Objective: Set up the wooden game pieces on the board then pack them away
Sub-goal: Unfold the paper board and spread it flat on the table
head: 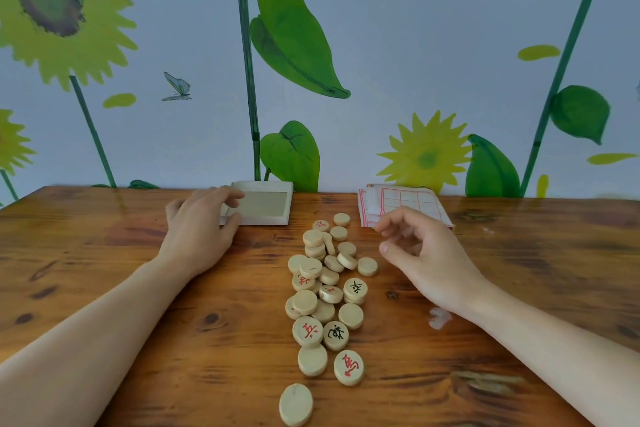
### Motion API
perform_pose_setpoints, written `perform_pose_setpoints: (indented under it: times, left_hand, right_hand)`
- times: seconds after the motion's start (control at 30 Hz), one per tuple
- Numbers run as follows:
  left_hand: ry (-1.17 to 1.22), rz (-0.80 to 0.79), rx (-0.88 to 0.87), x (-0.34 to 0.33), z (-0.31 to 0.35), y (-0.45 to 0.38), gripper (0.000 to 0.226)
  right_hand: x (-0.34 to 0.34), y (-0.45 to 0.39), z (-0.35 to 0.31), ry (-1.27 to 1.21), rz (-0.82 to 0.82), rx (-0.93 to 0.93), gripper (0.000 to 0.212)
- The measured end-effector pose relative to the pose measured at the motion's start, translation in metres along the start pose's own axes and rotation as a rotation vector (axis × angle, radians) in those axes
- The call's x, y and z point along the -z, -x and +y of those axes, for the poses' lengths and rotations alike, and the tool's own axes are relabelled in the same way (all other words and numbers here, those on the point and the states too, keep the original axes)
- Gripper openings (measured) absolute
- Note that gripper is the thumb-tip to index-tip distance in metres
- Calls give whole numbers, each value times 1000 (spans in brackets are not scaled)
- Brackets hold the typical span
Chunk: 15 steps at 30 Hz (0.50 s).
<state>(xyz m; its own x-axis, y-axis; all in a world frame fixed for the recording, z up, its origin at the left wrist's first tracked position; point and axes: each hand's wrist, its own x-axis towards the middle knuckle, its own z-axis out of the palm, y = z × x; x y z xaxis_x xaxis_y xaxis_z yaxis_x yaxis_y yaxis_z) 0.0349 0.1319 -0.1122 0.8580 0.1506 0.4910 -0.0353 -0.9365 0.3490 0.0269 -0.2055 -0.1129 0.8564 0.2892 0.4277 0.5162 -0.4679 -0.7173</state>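
Several round wooden game pieces (323, 291), some marked with red or black characters, lie in a loose pile down the middle of the wooden table (104, 288). An empty shallow white box (268, 206) stands at the far edge. My left hand (199, 229) rests at the box's left end, fingers touching its rim. A folded paper board with a red grid (407, 204) lies at the far right of the pile. My right hand (426, 253) hovers just in front of it with loosely curled fingers, holding nothing.
A wall painted with sunflowers and leaves (311, 62) rises directly behind the table. A small white smear (439, 317) marks the tabletop under my right wrist. Bare wood stretches to the left and right of the pile.
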Motion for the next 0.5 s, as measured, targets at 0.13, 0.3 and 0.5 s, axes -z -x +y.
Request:
perform_pose_setpoints:
  times: [0.13, 0.3, 0.5]
  left_hand:
    - [50, 21, -62, -2, 13, 4, 34]
    - [143, -22, -204, -4, 31, 14, 34]
    - [182, -75, -345, -7, 52, 21, 29]
  right_hand:
    - [14, -28, 11, 487, -40, 237, 29]
    - [15, -55, 28, 735, -296, 154, 33]
    - [28, -53, 38, 715, -315, 70, 32]
